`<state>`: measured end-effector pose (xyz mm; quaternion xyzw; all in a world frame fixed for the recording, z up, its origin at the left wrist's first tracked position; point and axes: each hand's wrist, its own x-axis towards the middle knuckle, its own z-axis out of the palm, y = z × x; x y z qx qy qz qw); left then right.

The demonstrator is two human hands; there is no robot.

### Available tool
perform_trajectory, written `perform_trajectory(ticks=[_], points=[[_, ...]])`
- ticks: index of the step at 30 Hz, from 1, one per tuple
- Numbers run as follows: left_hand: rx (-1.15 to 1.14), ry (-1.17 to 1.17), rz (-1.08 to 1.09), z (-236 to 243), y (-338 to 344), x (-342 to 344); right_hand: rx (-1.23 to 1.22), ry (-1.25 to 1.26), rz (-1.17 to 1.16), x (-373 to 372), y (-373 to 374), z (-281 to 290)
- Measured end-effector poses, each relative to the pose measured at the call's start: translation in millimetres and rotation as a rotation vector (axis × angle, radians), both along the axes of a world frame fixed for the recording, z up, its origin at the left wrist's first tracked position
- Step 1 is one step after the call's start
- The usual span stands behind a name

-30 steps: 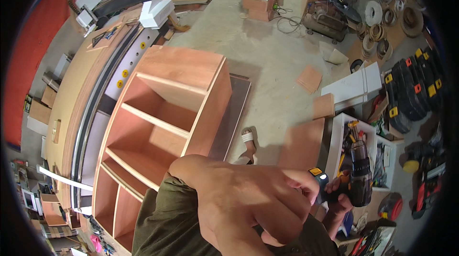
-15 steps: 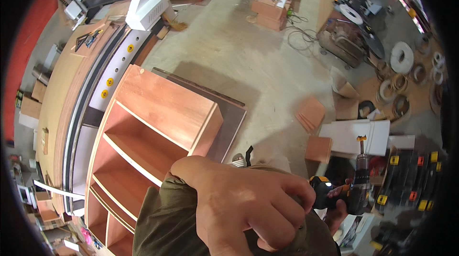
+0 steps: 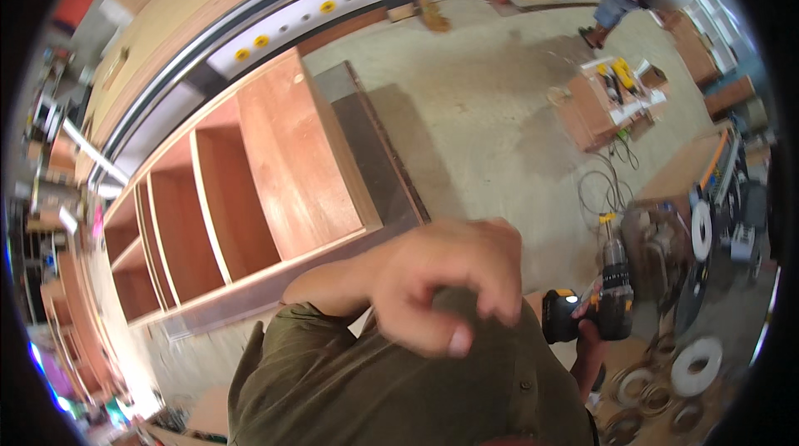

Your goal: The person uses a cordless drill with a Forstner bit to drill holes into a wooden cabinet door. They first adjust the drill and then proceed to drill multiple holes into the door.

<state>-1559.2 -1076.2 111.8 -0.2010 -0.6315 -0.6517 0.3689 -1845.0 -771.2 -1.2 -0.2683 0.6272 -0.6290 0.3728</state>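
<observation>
Near the centre, my left hand (image 3: 445,279) hangs in front of my olive shirt, blurred, fingers loosely curled apart and nothing seen between them. To its right my right hand (image 3: 587,321) grips a black and yellow cordless drill (image 3: 614,296) with its chuck and a yellow-tipped bit pointing away from me. On the left lies an open-fronted plywood cabinet (image 3: 291,163) with several shelves and compartments, on a dark board (image 3: 383,155).
Behind the cabinet runs a long bench (image 3: 166,63) with yellow knobs. A stack of boxes (image 3: 587,117) holds tools, with cables (image 3: 607,180) beside it. Another person (image 3: 614,9) stands beyond. Rolls of edging (image 3: 695,363) and machinery crowd the right.
The view has swung round, so the cabinet now lies diagonally and the tool stack sits farther right. My left hand has lifted and loosened its curl. The drill stays in my right hand.
</observation>
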Motion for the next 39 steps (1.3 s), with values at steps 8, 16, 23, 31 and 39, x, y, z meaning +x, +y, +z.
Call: perform_trajectory(ticks=[8, 16, 23, 31, 39], points=[[0.495, -1.172, 1.041, -202.9, -58.3, -27.3, 0.023, 0.158, 0.392, -128.6, -229.3, -9.8], [0.541, -1.574, 1.129, -356.4, -163.0, -39.0, 0.078, 0.129, 0.581, -146.0, -441.4, -31.0], [0.696, -1.575, 1.273, -349.6, -325.4, -25.9, 0.164, 0.091, 0.788, -148.5, -638.1, -38.9], [1.213, -1.343, 1.597, -328.5, -371.0, 0.3, 0.373, 0.036, 1.191, -94.0, -858.4, -47.2], [2.041, -0.957, 1.985, -372.3, -342.6, -81.4, 0.268, 0.411, 1.814, 18.0, -1074.5, -71.5]])
